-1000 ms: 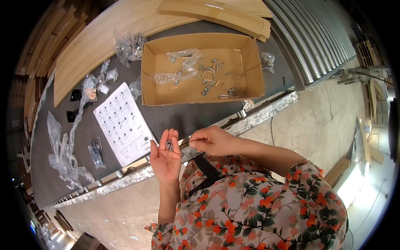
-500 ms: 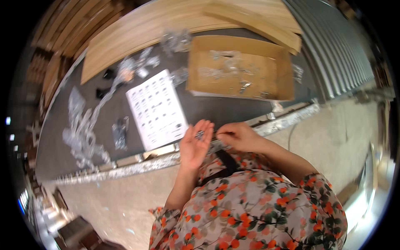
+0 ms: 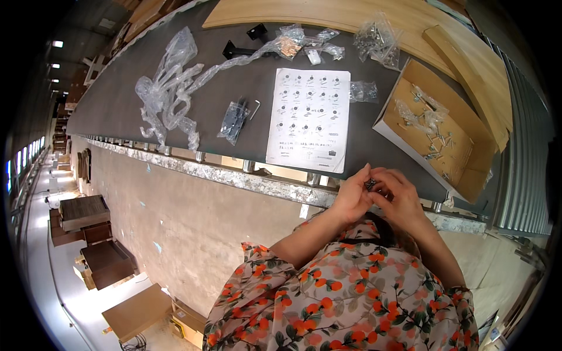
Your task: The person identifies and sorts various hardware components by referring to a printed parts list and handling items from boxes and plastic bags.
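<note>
My left hand (image 3: pixel 352 198) is cupped around a few small dark metal fittings (image 3: pixel 370 184), too small to name more exactly. Against it, my right hand (image 3: pixel 401 196) has its fingers bent and drawn together over the fittings; what its fingertips pinch is hidden. Both hands meet above the near edge of a dark conveyor table (image 3: pixel 246 76). Just beyond them lies a white printed sheet (image 3: pixel 308 120) with rows of small pictures. To their right, an open cardboard box (image 3: pixel 404 137) holds loose screws (image 3: pixel 440 143) and a clear plastic bag (image 3: pixel 422 114).
Crumpled clear plastic wrap (image 3: pixel 175 99) covers part of the left side. Near it lie a bag of dark parts (image 3: pixel 234 121), a hex key (image 3: pixel 255 109) and black brackets (image 3: pixel 235 51). A hardware bag (image 3: pixel 374 40) and wooden boards (image 3: pixel 345 13) are at the back; metal rollers (image 3: pixel 524 128) stand right.
My left palm, open and showing the fittings earlier, is now cupped, and my right hand has come from beside it onto the fittings. The view has turned, shifting the table.
</note>
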{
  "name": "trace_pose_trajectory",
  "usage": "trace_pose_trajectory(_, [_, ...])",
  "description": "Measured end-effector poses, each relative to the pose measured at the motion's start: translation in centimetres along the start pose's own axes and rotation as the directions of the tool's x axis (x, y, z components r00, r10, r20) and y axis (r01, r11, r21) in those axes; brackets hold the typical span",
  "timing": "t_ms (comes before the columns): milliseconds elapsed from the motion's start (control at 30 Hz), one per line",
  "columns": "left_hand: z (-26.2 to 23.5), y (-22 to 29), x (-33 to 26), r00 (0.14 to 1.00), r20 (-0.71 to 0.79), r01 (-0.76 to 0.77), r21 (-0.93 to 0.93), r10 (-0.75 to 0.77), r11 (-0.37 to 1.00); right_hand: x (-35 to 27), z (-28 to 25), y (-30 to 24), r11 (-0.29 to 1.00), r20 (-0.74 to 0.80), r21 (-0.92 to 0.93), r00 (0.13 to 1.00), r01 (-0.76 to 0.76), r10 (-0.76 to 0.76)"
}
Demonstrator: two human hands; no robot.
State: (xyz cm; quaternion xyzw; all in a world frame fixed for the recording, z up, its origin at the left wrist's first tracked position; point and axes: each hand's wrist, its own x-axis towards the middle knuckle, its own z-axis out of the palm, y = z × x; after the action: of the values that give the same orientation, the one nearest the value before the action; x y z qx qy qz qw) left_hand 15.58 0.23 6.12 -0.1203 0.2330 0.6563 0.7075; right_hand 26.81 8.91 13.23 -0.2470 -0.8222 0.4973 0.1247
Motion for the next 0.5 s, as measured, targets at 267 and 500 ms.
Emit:
trace_pose_trajectory(267, [-1.0, 0.1, 1.3, 0.997, -0.038, -0.068, -0.081, 0.065, 0.994, 2.7, 0.5, 0.5, 0.982, 0.138, -0.186, 0.99, -0.002, 0.028])
trace_pose_trajectory(500, [-1.5, 1.3, 1.8, 0.995, -0.051, -0.086, -0.073, 0.082, 0.994, 4.8, 1.0, 1.4, 0.971, 0.184, -0.236, 0.983, 0.037, 0.007])
